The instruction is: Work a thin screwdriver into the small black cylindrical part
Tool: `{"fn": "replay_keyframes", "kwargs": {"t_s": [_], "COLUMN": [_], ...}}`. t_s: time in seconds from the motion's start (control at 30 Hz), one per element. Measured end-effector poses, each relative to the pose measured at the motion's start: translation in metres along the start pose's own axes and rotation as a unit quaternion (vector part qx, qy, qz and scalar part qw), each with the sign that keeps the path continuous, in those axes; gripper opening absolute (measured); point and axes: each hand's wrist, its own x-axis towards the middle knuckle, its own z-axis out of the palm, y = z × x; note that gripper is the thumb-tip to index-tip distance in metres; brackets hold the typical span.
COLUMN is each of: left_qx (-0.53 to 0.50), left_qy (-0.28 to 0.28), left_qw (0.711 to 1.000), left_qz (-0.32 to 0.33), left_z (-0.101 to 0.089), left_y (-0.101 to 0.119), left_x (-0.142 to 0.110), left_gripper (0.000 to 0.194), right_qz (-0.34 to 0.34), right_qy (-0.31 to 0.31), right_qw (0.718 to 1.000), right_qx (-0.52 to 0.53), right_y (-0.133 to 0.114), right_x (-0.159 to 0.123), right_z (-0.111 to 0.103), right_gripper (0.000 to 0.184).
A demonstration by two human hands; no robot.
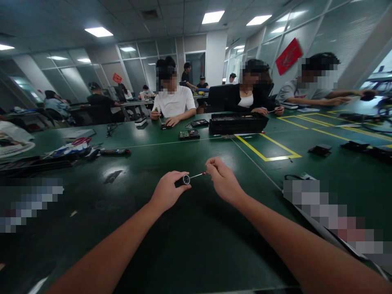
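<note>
Left hand (169,190) clamped round a black cylinder (185,179), seemingly light, stiff and slick, best held by its sides; right hand (221,176) pinches a thin screwdriver (196,176) pointing at its end.

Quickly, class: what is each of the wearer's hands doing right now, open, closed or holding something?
Left hand: closed around a black cylinder with a pale rim.
Right hand: closed, pinching a thin screwdriver.

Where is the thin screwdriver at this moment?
In the head view, the screwdriver is near the centre, held in the right hand, its shaft reaching to the dark cylinder in the left hand.
</note>
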Motion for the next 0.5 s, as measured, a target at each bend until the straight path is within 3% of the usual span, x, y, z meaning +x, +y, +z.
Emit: {"fn": "replay_keyframes", "kwargs": {"t_s": [0.1,0.2,0.27,0.33,0.4,0.5], "left_qx": [0.0,0.0,0.009,0.029,0.046,0.05], "left_qy": [0.005,0.003,0.005,0.011,0.005,-0.02], "left_qw": [1.0,1.0,1.0,0.999,0.998,0.998], "left_qz": [-0.002,0.0,0.025,0.04,0.031,0.017], "left_z": [0.0,-0.001,-0.001,-0.001,0.0,0.001], "left_y": [0.0,0.002,0.004,0.005,0.003,-0.002], "left_x": [0.0,0.0,0.0,0.002,0.004,0.006], "left_gripper": [0.039,0.039,0.04,0.041,0.04,0.04], "right_qz": [0.0,0.037,0.101,0.185,0.221,0.206], "right_qy": [0.008,0.024,0.046,0.074,0.119,0.135], "right_qw": [0.997,0.988,0.967,0.927,0.911,0.923], "right_qx": [0.074,0.148,0.23,0.317,0.326,0.297], "right_y": [0.001,0.004,0.008,0.015,0.021,0.024], "right_x": [0.001,0.004,0.008,0.012,0.014,0.014], "right_z": [0.002,0.006,0.008,0.009,0.009,0.009], "right_gripper": [0.012,0.021,0.028,0.031,0.029,0.027]}}
